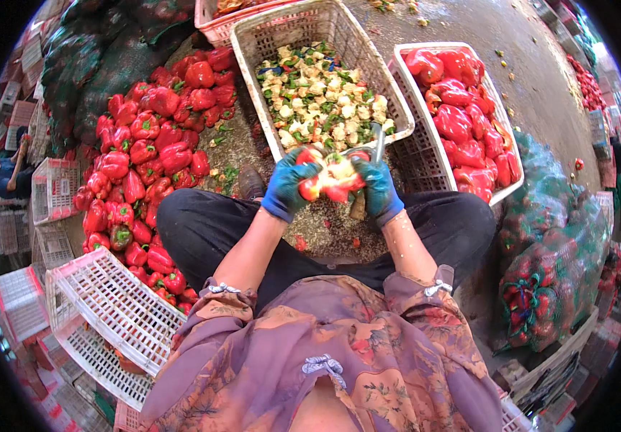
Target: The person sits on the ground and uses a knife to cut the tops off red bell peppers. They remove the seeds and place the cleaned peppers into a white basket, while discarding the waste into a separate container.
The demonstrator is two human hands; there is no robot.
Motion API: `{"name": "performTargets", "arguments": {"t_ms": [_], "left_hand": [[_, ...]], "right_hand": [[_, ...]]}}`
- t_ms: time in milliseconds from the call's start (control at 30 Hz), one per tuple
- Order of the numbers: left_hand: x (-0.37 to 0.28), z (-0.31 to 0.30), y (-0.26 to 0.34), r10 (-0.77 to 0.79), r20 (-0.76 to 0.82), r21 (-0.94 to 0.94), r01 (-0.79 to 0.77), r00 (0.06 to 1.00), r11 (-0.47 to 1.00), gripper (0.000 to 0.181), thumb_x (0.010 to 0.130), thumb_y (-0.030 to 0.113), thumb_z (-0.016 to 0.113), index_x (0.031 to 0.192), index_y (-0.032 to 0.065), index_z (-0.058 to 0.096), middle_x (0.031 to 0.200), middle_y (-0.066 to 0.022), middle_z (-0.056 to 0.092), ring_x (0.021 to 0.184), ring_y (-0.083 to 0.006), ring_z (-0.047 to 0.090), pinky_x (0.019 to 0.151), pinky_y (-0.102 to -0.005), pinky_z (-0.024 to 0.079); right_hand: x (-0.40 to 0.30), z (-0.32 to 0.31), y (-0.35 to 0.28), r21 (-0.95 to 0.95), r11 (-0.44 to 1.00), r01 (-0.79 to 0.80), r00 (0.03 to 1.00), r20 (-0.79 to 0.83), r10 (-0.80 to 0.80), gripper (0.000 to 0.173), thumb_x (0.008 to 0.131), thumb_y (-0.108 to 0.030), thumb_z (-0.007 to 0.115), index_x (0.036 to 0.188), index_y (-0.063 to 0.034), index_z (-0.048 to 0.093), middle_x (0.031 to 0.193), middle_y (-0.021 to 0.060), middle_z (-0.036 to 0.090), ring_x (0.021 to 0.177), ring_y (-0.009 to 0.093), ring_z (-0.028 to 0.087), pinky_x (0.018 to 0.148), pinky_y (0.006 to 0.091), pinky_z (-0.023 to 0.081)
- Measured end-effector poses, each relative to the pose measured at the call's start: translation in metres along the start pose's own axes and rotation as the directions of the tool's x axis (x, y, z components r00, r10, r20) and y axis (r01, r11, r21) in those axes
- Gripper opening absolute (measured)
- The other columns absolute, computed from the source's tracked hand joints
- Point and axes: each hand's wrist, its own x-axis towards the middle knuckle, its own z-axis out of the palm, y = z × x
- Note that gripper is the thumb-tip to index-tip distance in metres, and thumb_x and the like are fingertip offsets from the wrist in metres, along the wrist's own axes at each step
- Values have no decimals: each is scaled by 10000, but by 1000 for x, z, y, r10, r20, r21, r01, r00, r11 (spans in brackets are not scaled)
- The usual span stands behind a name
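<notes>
My left hand, in a blue-green work glove, grips one side of a torn-open red bell pepper with its pale inside showing. My right hand, gloved alike, closes around a knife; its grey blade points up and away, and its wooden handle shows below the fist. The right fingers also touch the pepper, which is blurred. Just beyond both hands stands a dirty white plastic crate, holding pale pepper cores with green stems.
Whole red bell peppers are heaped at left, beside empty white crates. At right stands a crate of opened red peppers. Green mesh sacks lie at far right. A person sits at far left.
</notes>
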Motion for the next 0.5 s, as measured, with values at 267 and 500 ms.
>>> {"name": "performTargets", "arguments": {"t_ms": [267,500], "left_hand": [[-5,66,-25,57,-53,64,-54,997,997,370,772,-87,627,1124,22,596,967,-84,660,853,-227,680,785,-346,581],[-21,164,-75,88,120,457,-133,989,880,290,733,-65,636,1017,-11,619,900,-33,651,742,-78,607,658,-252,519]], "right_hand": [[-33,-23,-11,445,866,230,940,-332,-79,217,897,-82,606,1096,5,617,934,92,680,794,200,682,731,334,578],[-44,-89,-74,-34,781,624,510,-740,-439,112,919,-104,629,974,-7,619,786,59,649,630,165,627,570,281,528]]}}
